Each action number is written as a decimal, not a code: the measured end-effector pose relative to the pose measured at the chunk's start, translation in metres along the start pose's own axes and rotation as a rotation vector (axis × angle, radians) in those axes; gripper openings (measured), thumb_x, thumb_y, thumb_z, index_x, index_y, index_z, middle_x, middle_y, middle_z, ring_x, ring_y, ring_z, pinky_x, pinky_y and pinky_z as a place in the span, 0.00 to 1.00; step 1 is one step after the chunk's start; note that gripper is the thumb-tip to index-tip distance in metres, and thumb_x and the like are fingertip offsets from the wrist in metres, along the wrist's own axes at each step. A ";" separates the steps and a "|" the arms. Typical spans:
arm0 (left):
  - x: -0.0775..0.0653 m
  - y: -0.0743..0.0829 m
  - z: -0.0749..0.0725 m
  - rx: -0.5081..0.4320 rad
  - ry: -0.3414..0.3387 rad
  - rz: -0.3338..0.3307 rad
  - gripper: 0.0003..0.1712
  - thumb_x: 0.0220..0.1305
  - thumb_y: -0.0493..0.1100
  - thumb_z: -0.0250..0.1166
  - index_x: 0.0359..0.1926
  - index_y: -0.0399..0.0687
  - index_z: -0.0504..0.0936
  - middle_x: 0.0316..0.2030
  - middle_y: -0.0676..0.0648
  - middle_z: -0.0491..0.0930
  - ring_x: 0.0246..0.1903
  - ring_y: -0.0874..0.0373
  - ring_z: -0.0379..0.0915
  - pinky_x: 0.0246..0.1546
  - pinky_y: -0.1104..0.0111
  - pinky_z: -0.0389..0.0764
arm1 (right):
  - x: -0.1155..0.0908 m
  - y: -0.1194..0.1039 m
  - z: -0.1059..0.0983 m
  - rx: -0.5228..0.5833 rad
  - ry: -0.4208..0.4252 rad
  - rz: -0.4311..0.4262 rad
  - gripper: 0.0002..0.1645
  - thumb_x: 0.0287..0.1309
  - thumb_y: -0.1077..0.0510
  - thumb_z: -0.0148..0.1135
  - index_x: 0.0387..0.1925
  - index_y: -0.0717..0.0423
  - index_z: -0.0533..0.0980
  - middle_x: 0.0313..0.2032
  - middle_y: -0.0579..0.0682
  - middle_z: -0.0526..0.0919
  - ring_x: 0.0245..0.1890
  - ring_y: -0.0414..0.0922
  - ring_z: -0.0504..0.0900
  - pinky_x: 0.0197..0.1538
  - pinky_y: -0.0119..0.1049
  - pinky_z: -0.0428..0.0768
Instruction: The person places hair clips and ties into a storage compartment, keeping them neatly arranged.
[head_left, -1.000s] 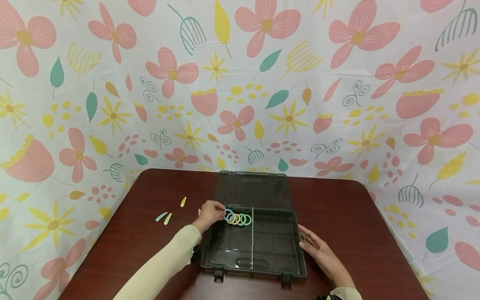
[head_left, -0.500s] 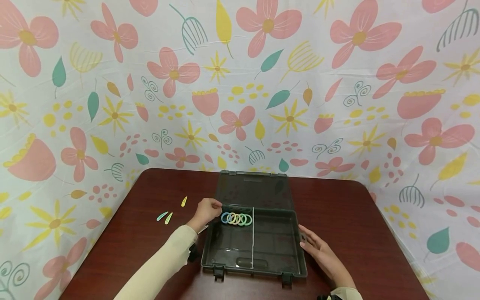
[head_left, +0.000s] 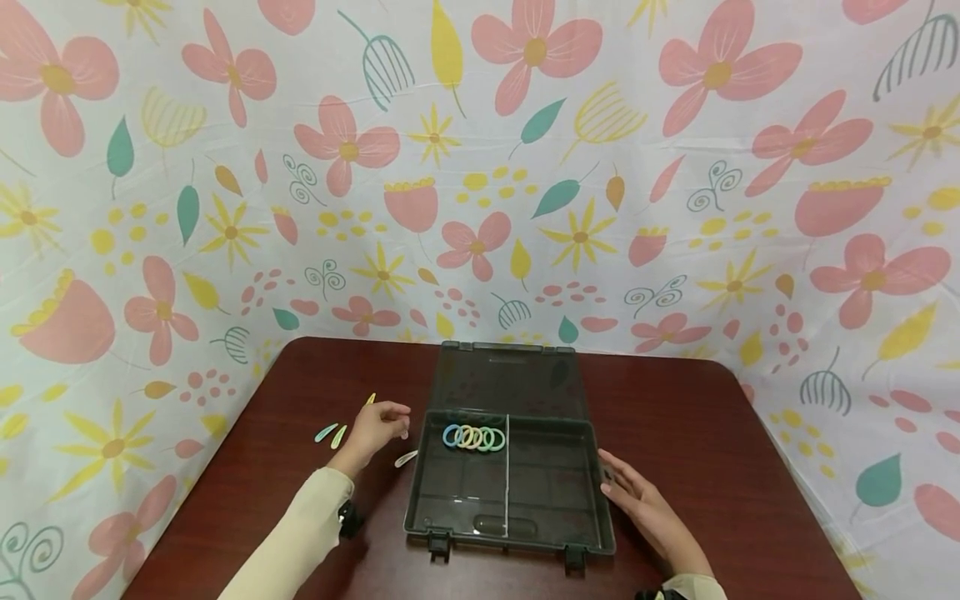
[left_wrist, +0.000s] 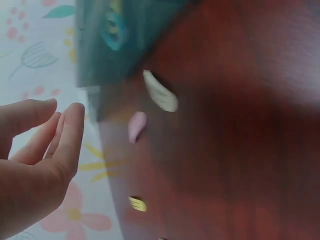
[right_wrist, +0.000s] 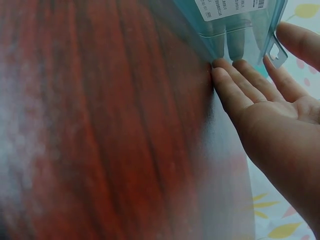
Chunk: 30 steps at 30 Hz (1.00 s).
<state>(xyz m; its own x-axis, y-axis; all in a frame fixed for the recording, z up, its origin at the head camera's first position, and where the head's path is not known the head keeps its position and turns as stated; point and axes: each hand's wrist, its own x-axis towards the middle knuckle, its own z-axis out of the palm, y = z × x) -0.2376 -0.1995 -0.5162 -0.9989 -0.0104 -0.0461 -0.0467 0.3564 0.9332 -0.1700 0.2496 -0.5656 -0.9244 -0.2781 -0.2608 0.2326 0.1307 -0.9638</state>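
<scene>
My left hand [head_left: 381, 425] hovers over the table just left of the box, thumb and fingers apart with nothing between them. Around it lie hair clips: a white one [head_left: 406, 458], a pink one [left_wrist: 137, 126] partly hidden by the fingers in the head view, a yellow one [left_wrist: 137, 203], a blue one [head_left: 326, 432] and a yellow-green one [head_left: 339, 437]. Inside the clear grey plastic box [head_left: 555, 483], several overlapping pastel rings [head_left: 481, 434] like hair ties sit at the back of the left compartment. My right hand [head_left: 648, 508] touches the box's right side with extended fingers [right_wrist: 232, 92].
The box's lid [head_left: 510, 379] lies folded back toward the rear table edge. A white divider [head_left: 507, 479] splits the box into two compartments, and two latches [head_left: 438, 546] hang at its front. Behind the dark red table [head_left: 675, 400] hangs a flowered cloth [head_left: 480, 167].
My left hand let go of the blue ring, which now rests in the left compartment, and moved left out of the box toward the clips. The right hand stayed at the box's side.
</scene>
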 end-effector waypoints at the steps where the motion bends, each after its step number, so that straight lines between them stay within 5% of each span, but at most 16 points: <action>1: -0.001 -0.004 -0.001 0.001 0.003 -0.001 0.12 0.60 0.26 0.63 0.45 0.26 0.80 0.32 0.36 0.83 0.34 0.39 0.81 0.39 0.55 0.84 | 0.000 0.000 0.000 0.000 0.001 0.001 0.37 0.70 0.52 0.53 0.74 0.47 0.51 0.75 0.55 0.44 0.73 0.60 0.38 0.69 0.64 0.52; 5: -0.006 -0.021 -0.001 0.068 0.035 0.006 0.10 0.57 0.27 0.66 0.42 0.27 0.82 0.33 0.37 0.84 0.33 0.51 0.81 0.32 0.68 0.82 | 0.002 -0.001 0.000 0.003 -0.007 0.005 0.37 0.70 0.52 0.52 0.75 0.45 0.51 0.75 0.55 0.44 0.73 0.60 0.38 0.69 0.64 0.52; 9: -0.010 -0.034 0.001 0.127 0.048 0.015 0.09 0.54 0.29 0.69 0.38 0.30 0.84 0.30 0.41 0.84 0.29 0.57 0.79 0.26 0.70 0.78 | 0.003 -0.001 -0.001 -0.001 -0.014 0.006 0.37 0.70 0.52 0.52 0.75 0.45 0.50 0.75 0.55 0.43 0.73 0.60 0.38 0.69 0.64 0.52; 18: -0.013 -0.050 0.006 0.163 0.020 -0.033 0.13 0.47 0.28 0.72 0.37 0.34 0.85 0.28 0.46 0.82 0.26 0.59 0.77 0.24 0.70 0.78 | 0.003 0.001 0.000 -0.019 -0.004 -0.002 0.37 0.71 0.53 0.51 0.75 0.47 0.50 0.75 0.56 0.44 0.73 0.60 0.39 0.69 0.64 0.53; 30: -0.014 -0.058 0.008 0.201 0.034 -0.004 0.10 0.45 0.26 0.71 0.32 0.37 0.85 0.23 0.50 0.80 0.23 0.61 0.74 0.24 0.70 0.78 | 0.002 0.003 0.001 -0.001 0.004 -0.010 0.37 0.70 0.53 0.53 0.75 0.48 0.51 0.74 0.55 0.46 0.73 0.60 0.39 0.69 0.63 0.53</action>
<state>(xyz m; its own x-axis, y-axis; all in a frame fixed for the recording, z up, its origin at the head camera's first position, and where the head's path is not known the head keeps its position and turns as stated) -0.2211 -0.2123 -0.5731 -0.9985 -0.0429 -0.0344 -0.0520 0.5352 0.8431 -0.1709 0.2487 -0.5692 -0.9280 -0.2753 -0.2511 0.2232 0.1291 -0.9662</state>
